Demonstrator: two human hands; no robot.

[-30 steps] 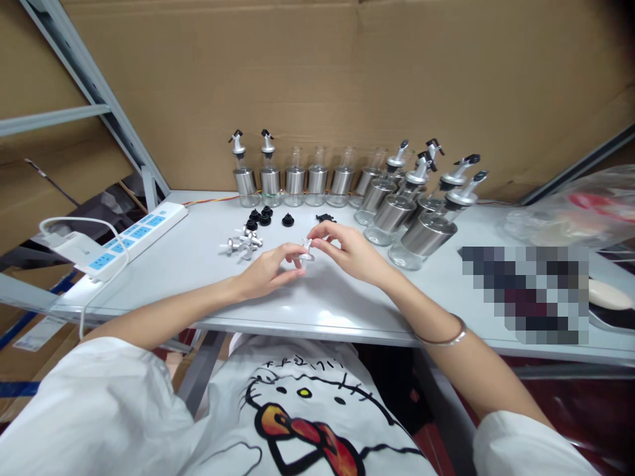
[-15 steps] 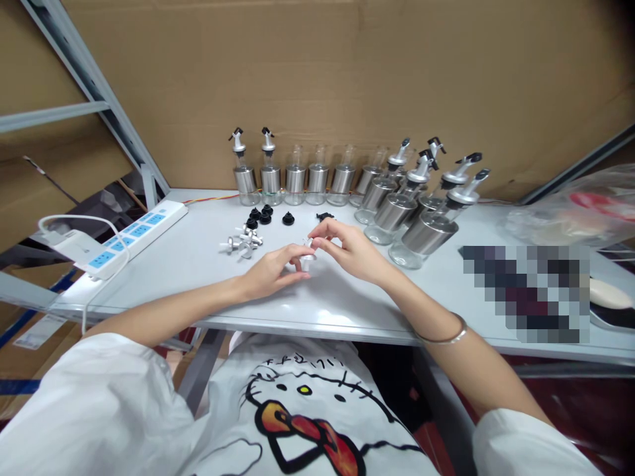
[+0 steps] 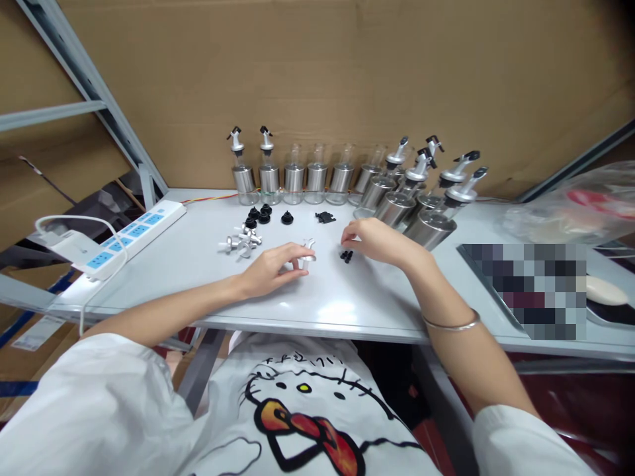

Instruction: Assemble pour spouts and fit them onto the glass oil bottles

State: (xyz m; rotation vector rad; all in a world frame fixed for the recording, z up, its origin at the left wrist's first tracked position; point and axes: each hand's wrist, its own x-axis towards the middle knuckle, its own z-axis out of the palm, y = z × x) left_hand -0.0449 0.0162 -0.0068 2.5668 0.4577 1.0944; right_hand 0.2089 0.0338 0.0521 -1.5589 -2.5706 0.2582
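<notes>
My left hand (image 3: 275, 270) pinches a silver bottle pourer (image 3: 308, 256) upright, just above the table. My right hand (image 3: 370, 239) is over a little cluster of small black parts (image 3: 346, 256). Its fingertips are drawn together, and anything between them is hidden. Left of the held pourer lies a heap of loose silver pourers (image 3: 242, 243). Several black stoppers (image 3: 262, 217) sit behind that heap, with one black stopper (image 3: 286, 218) apart from them. Flat black pieces (image 3: 325, 217) lie farther back, between the two hands.
Glass bottles with steel sleeves (image 3: 316, 178) line the cardboard back wall, some topped with pourers. More capped bottles (image 3: 430, 228) crowd the right, close behind my right forearm. A white power strip (image 3: 133, 238) lies at left. A plastic bag (image 3: 575, 205) rests at far right.
My right hand has left the pourer and moved right, to the small black parts. My left hand still holds the pourer in about the same place.
</notes>
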